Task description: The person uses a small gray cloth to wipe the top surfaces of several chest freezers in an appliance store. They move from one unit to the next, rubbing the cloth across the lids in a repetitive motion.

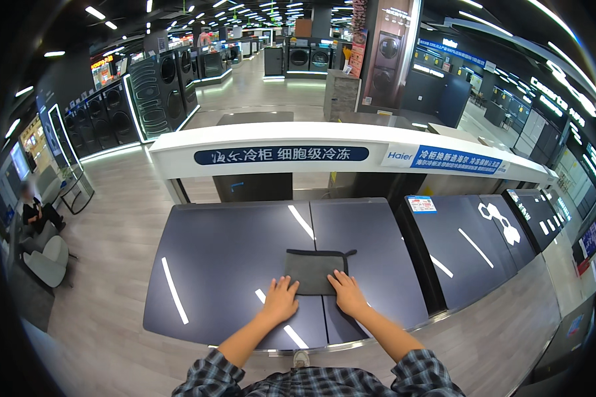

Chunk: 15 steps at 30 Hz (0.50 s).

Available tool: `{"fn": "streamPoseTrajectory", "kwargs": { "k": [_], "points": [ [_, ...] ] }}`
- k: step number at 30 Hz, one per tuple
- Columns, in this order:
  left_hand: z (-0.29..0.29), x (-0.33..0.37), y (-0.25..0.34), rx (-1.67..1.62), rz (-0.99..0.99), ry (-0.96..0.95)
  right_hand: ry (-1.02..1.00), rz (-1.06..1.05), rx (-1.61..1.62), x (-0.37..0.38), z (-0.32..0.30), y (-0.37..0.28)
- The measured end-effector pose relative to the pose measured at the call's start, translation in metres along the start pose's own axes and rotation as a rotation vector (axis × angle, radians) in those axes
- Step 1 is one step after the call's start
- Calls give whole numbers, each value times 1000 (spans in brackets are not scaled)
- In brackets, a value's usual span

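Note:
A small dark grey fabric pouch (313, 270), with a black edge along its far side and a short tab at its far right corner, lies flat on the glossy dark blue top of a chest freezer (222, 248). It lies across the seam between the two lid panels. My left hand (281, 301) rests with spread fingers at the pouch's near left corner. Over at the right edge, my right hand (348, 294) touches the pouch with its fingers stretched out. Neither hand is closed around it.
A white raised sign board (278, 135) runs behind the freezer. More dark freezers (470, 231) stand to the right, past a narrow gap. At far left a person (36, 208) sits near pale chairs (49, 258). Washing machines (169, 83) line the back left.

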<state>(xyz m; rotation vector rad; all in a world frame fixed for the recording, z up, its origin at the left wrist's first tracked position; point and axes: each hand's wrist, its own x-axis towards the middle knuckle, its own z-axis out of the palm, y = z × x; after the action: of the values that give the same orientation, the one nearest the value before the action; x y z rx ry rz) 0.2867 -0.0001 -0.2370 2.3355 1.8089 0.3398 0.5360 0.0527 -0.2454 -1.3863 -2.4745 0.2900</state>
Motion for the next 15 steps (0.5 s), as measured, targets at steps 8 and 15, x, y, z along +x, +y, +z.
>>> {"fn": "streamPoseTrajectory", "kwargs": {
  "k": [8,15],
  "points": [
    [3,-134,63,-80,-58,33,-33,69,40,-129,-12,-67],
    [19,-176,87,-215,-75,110,87,10,-44,-180,-32,-90]
  ]
}}
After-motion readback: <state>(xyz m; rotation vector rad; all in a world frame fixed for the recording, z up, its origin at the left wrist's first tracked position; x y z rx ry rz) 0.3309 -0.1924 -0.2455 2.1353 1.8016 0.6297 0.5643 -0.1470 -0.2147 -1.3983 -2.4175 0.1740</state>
